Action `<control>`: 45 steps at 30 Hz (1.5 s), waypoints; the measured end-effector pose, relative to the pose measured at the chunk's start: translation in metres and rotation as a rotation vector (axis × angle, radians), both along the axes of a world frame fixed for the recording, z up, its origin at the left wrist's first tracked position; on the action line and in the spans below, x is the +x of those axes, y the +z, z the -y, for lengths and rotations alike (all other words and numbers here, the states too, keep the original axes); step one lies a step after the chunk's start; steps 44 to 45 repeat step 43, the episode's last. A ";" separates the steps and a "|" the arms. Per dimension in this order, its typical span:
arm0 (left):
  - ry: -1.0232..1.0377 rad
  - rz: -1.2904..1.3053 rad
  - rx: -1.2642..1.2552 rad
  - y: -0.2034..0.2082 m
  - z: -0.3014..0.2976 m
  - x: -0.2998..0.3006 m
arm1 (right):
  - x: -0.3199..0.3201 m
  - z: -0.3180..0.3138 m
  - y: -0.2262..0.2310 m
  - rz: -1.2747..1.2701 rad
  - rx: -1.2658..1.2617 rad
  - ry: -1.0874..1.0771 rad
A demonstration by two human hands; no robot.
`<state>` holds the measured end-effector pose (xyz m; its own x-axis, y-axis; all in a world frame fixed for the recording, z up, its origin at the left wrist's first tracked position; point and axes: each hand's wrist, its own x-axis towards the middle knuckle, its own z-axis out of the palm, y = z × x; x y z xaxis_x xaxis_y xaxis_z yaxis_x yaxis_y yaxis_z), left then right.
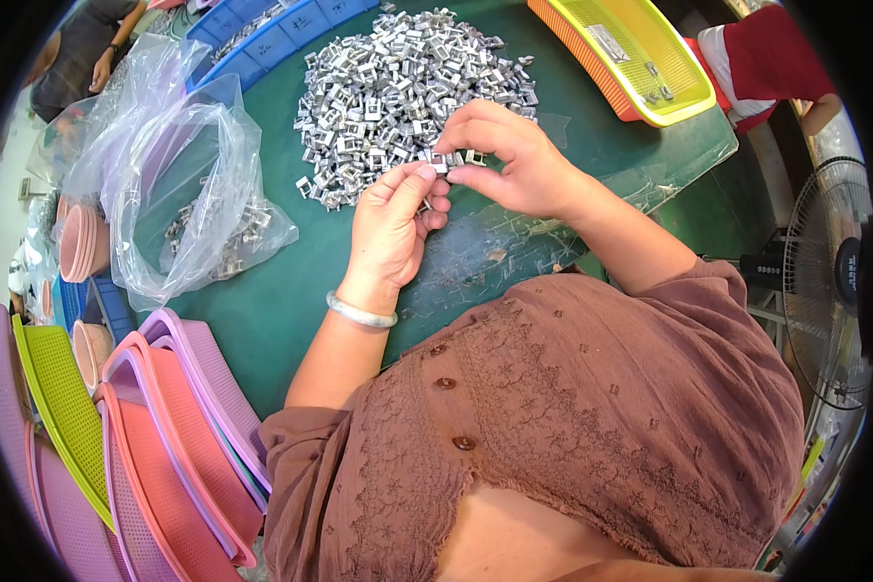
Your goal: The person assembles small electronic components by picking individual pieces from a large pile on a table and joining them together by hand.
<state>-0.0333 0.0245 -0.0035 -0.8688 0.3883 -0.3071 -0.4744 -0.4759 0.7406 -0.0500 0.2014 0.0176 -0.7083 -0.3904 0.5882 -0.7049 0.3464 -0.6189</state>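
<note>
Over the green table's near middle, my two hands meet at a small silver metal clip-like part [439,168]. My left hand [395,218], with a pale bangle at its wrist, pinches the part between thumb and fingers. From the right, my right hand [510,155] curls in, its thumb and fingertips at the same part; the exact contact is partly hidden. Just beyond my fingers spreads a large heap of similar silver metal parts [398,92].
A clear plastic bag [204,194] with more metal parts lies left. Behind are a blue bin [272,44] and a yellow basket [664,109] stacked on orange. Pink and purple baskets [179,417] stand at lower left. A fan [829,281] and another person's red sleeve [771,53] are right.
</note>
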 end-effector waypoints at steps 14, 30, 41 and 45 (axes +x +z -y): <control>-0.007 0.029 0.019 -0.001 0.000 0.000 | 0.002 -0.005 -0.003 0.116 -0.078 0.014; -0.004 0.041 0.018 0.001 -0.001 0.000 | 0.007 -0.001 -0.004 0.227 -0.097 -0.060; -0.003 -0.050 0.001 -0.001 -0.002 -0.001 | -0.011 -0.025 -0.016 0.043 0.178 -0.334; -0.022 -0.026 0.066 -0.003 0.000 -0.002 | -0.014 -0.025 -0.016 0.032 0.259 -0.384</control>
